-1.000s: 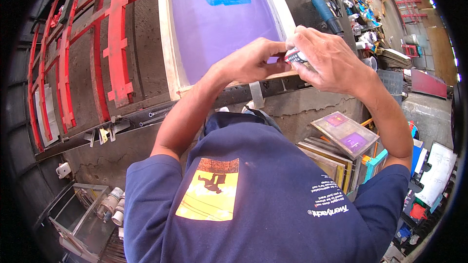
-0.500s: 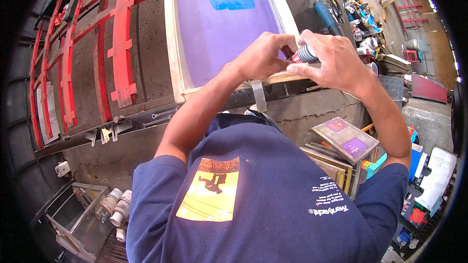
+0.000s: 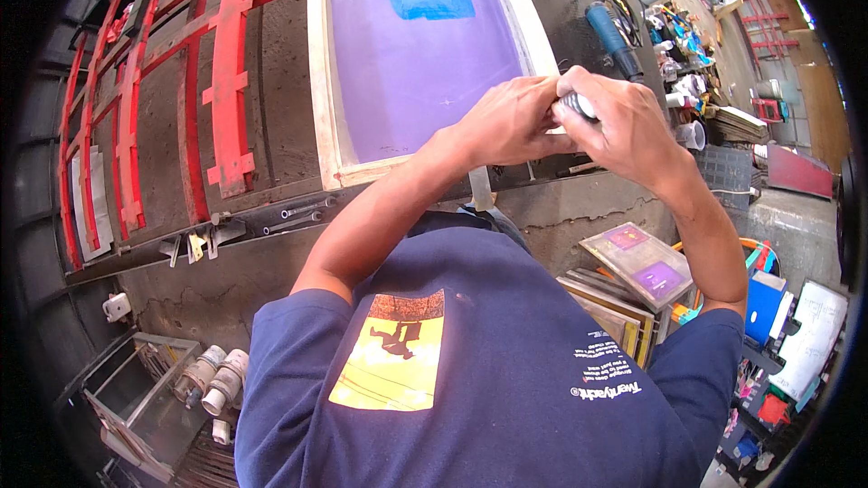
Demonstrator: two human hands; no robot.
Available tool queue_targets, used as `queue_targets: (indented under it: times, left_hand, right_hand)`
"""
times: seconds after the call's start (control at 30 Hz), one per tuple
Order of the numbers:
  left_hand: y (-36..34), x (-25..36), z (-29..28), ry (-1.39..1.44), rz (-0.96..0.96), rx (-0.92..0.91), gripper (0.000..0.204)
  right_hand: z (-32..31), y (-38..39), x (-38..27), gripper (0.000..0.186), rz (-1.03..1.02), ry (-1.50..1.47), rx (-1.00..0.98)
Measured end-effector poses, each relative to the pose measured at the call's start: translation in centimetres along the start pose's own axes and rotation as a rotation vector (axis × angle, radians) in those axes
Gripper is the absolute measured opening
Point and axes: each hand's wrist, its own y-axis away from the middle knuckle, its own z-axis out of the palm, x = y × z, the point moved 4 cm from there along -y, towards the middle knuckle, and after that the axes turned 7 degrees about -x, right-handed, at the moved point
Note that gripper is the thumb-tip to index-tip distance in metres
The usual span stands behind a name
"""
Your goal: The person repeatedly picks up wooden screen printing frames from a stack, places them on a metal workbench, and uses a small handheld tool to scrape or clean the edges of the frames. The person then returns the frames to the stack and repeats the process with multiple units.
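My left hand [image 3: 506, 117] and my right hand [image 3: 624, 126] meet over the lower right corner of a wooden-framed printing screen [image 3: 324, 126] with a purple mesh and a blue patch near its top. Between the two hands sits a small dark and silvery cylindrical object [image 3: 577, 105], mostly hidden by my fingers. The right hand wraps around it, and the left hand's fingers close on its other end. What kind of object it is cannot be made out.
Red metal frames [image 3: 231, 81] lie left of the screen on the dark bench. A blue power tool [image 3: 611, 36], cables and small containers crowd the bench's right end. Stacked screens [image 3: 637, 262] stand below right. White pipe fittings [image 3: 217, 380] lie in a tray at lower left.
Both hands have stayed together on the small object, shifting slightly and turning it. The view has tilted a little, so the screen sits lower in frame.
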Motion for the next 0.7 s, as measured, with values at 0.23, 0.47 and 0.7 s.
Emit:
queue_targets:
  times: [0.23,0.47,0.7]
  left_hand:
    - [-0.5,0.0,-1.4,0.125,-0.138,-0.082,0.031]
    - [-0.5,0.0,-0.1,0.165,-0.282,-0.206,0.034]
    - [4.8,-1.6,1.6,-0.375,-0.517,-0.236,0.033]
  right_hand:
    - [-0.4,0.3,0.8,0.034,-0.061,-0.099,0.028]
    - [-0.6,0.6,2.7,0.026,-0.217,-0.169,0.104]
    - [-0.2,0.8,4.8,0.033,-0.346,-0.231,0.114]
